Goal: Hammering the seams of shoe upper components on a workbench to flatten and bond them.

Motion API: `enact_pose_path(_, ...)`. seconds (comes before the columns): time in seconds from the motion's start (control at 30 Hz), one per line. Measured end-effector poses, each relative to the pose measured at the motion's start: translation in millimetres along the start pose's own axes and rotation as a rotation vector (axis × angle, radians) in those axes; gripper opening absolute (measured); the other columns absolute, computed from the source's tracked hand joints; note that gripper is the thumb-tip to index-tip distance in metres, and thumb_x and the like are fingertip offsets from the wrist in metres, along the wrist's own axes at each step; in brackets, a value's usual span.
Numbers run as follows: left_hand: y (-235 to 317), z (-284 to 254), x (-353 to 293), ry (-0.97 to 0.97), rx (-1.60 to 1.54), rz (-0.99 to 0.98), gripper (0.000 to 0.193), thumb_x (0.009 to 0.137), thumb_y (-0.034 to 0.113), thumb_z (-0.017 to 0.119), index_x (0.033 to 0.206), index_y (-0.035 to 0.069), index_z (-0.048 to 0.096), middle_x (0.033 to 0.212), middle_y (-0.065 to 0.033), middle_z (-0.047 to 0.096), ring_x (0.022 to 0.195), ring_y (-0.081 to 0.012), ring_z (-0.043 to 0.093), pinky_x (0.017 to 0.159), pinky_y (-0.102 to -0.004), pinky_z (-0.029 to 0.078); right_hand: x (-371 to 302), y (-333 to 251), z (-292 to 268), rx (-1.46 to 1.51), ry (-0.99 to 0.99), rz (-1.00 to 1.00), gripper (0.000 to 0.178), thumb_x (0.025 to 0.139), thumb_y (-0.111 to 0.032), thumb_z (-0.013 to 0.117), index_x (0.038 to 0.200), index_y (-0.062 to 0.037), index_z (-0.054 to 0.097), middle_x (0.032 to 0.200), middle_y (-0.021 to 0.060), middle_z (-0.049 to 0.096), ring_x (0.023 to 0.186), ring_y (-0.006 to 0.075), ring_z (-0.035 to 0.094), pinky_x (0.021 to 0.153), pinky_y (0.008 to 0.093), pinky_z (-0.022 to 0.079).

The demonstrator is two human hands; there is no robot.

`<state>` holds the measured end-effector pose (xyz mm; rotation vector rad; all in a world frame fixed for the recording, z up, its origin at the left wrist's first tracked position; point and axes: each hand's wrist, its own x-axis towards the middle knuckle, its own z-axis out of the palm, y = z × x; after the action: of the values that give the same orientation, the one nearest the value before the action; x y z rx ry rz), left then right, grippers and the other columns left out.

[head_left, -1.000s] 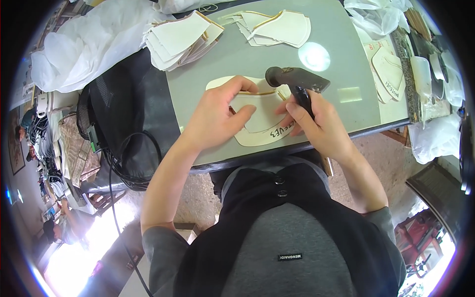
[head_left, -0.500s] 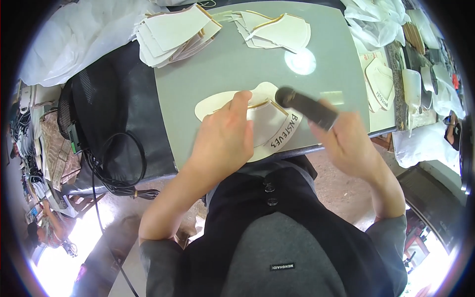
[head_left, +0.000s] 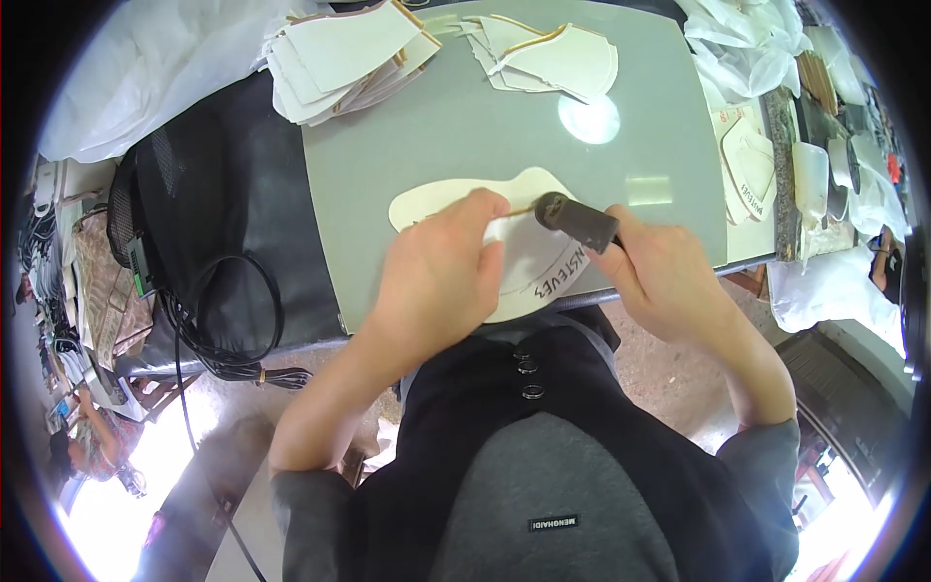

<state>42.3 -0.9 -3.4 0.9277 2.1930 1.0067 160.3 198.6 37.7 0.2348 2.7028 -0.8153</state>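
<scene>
A white curved piece (head_left: 526, 260), like a shoe-upper part, has black writing along its near edge and a narrow tan edge across it. It lies on another flat white piece (head_left: 531, 182) at the table's near side. My left hand (head_left: 434, 264) rests over the left part, thumb and forefinger bent against the piece, the other fingers hidden. In my closed right hand (head_left: 669, 276) is a hammer (head_left: 578, 219), its dark round head over the tan edge, near my left fingertips. Whether the head touches the piece I cannot tell.
Two stacks of white cut pieces, a left one (head_left: 339, 58) and a right one (head_left: 553, 56), lie at the grey board's (head_left: 388, 155) far side. A black cable (head_left: 279, 291) coils at left. More pieces (head_left: 747, 175) and a whitish bottle (head_left: 810, 179) are at right.
The hammer head has shifted slightly left and down toward the tan edge, and my right hand moved with it. My left forefinger has bent down toward the piece.
</scene>
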Motion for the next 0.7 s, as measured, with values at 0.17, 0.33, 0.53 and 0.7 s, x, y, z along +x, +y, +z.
enact_pose_path(0.17, 15.1, 11.1, -9.8, 0.104, 0.369, 0.066, 0.032, 0.081, 0.003, 0.065, 0.112, 0.003, 0.059, 0.092, -0.0112, 0.066, 0.078, -0.0294, 0.064, 0.068, -0.0361, 0.051, -0.5, 5.8, 6.6, -0.027, 0.017, 0.013, 0.037, 0.099, -0.034, 0.053, 0.085, -0.0001, 0.049, 0.056, 0.0180, 0.055, 0.058, 0.0406, 0.059, 0.055, 0.0491, 0.045)
enact_pose_path(0.33, 19.6, 8.8, -0.9, 0.117, 0.437, 0.179, 0.029, 0.077, 0.003, 0.066, 0.105, 0.005, 0.062, 0.086, -0.0086, 0.060, 0.089, -0.0280, 0.059, 0.077, -0.0389, 0.047, -7.9, 2.7, 5.7, -0.130, 0.034, 0.043, 0.036, 0.098, -0.033, 0.056, 0.083, -0.0004, 0.049, 0.053, 0.0163, 0.054, 0.054, 0.0390, 0.059, 0.051, 0.0479, 0.045)
enact_pose_path(0.53, 8.9, 9.3, 14.5, 0.127, 0.198, 0.131, 0.022, 0.076, 0.005, 0.069, 0.097, 0.007, 0.064, 0.084, -0.0058, 0.061, 0.087, -0.0244, 0.059, 0.081, -0.0381, 0.040, -7.6, 2.8, 7.0, -0.159, 0.088, 0.001, 0.037, 0.097, -0.033, 0.057, 0.083, -0.0007, 0.049, 0.053, 0.0153, 0.055, 0.052, 0.0379, 0.060, 0.048, 0.0466, 0.045)
enact_pose_path(0.7, -0.1, 14.9, 14.7, 0.172, 0.123, 0.166, 0.015, 0.077, 0.005, 0.069, 0.091, 0.008, 0.067, 0.081, -0.0020, 0.063, 0.081, -0.0209, 0.058, 0.082, -0.0357, 0.037, -9.8, 1.9, 8.1, -0.168, 0.069, 0.037, 0.036, 0.097, -0.033, 0.057, 0.084, -0.0005, 0.048, 0.053, 0.0152, 0.055, 0.052, 0.0377, 0.060, 0.049, 0.0469, 0.045)
